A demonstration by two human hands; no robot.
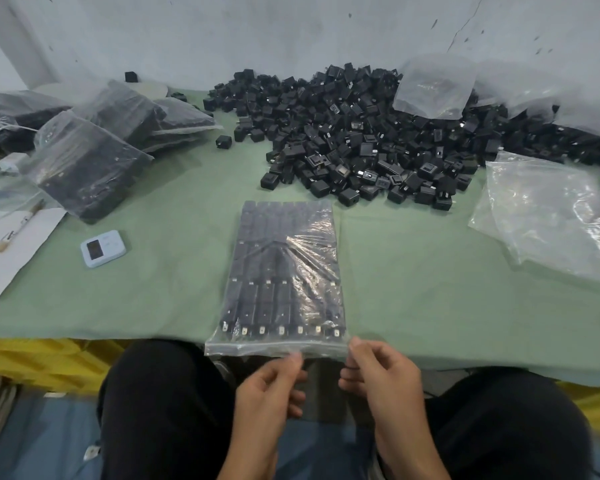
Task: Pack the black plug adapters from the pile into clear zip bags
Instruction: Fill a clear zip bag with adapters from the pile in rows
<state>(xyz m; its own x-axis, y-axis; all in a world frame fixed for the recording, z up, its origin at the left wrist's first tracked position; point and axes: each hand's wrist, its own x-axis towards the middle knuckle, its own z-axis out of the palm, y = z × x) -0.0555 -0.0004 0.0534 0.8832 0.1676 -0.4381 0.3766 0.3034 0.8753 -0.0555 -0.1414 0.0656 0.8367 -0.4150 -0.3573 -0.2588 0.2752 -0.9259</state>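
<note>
A clear zip bag (pixel 284 271) packed with rows of black plug adapters lies flat on the green table, its open end hanging over the near edge. My left hand (pixel 269 389) pinches the bag's zip strip near its middle. My right hand (pixel 378 372) pinches the same strip at its right corner. A large pile of loose black plug adapters (pixel 378 133) spreads across the back of the table, beyond the bag.
Filled bags of adapters (pixel 94 161) are stacked at the left. Empty clear bags (pixel 548 220) lie at the right, and another (pixel 433 86) rests on the pile. A small blue-white device (pixel 103 249), white paper (pixel 7 251) and a pen (pixel 20 226) sit at the left front.
</note>
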